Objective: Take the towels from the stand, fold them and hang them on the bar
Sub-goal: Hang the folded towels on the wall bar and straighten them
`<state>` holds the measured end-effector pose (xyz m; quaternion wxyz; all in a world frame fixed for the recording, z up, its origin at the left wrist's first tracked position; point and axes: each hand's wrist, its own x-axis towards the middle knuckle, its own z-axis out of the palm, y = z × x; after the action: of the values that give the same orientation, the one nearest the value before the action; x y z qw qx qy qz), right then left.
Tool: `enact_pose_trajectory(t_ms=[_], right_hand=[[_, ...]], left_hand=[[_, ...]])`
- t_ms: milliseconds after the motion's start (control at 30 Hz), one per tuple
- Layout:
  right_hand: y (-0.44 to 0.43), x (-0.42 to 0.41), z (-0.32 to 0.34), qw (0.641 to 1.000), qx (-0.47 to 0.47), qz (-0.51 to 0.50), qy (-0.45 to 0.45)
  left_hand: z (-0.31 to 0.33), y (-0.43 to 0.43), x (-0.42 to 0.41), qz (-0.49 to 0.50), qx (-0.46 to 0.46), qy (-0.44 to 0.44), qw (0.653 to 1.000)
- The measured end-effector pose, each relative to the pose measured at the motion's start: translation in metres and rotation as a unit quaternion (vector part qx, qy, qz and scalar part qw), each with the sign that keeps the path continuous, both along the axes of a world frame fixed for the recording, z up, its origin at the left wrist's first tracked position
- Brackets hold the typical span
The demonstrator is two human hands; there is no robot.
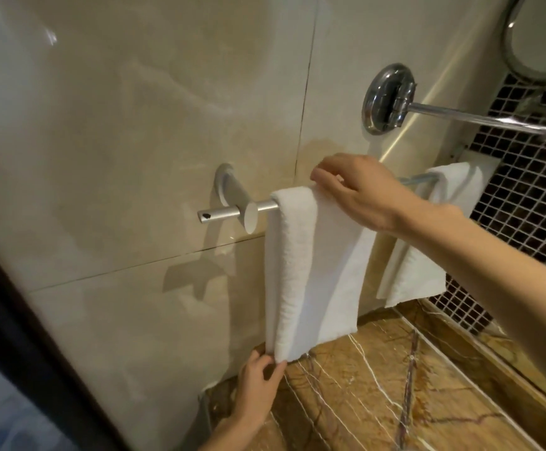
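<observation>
A folded white towel [310,265] hangs over the left end of the metal bar [232,212] on the beige wall. My right hand [356,193] lies across the top of this towel where it crosses the bar, fingers curled over the fold. My left hand [258,382] pinches the towel's lower left corner just above the counter. A second white towel [428,255] hangs further right on the same bar, partly hidden behind my right forearm.
A brown marble counter [379,395] runs below the towels. A chrome wall mount with a jointed arm [392,99] sticks out above the bar, leading to a round mirror [542,37] at top right. Dark mosaic tiles [525,190] cover the right wall. A dark frame [21,336] borders the left.
</observation>
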<state>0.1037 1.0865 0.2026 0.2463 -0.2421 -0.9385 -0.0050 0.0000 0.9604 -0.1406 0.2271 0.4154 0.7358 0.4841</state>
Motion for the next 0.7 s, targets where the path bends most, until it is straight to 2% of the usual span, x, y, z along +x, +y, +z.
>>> enact_pose_trajectory(t_ms=[133,333,700], right_hand=[[-0.014,0.013,-0.001,0.999,0.019,0.040,0.006],[-0.020,0.012,-0.002,0.999,0.028,0.039,-0.003],[-0.027,0.018,-0.008,0.999,0.036,0.029,0.029]], left_hand=[[-0.004,-0.002,0.004,0.026,0.029,-0.015,0.999],[-0.010,-0.002,0.011,0.041,0.032,-0.087,0.995],[-0.010,-0.005,0.010,0.061,0.047,-0.070,0.995]])
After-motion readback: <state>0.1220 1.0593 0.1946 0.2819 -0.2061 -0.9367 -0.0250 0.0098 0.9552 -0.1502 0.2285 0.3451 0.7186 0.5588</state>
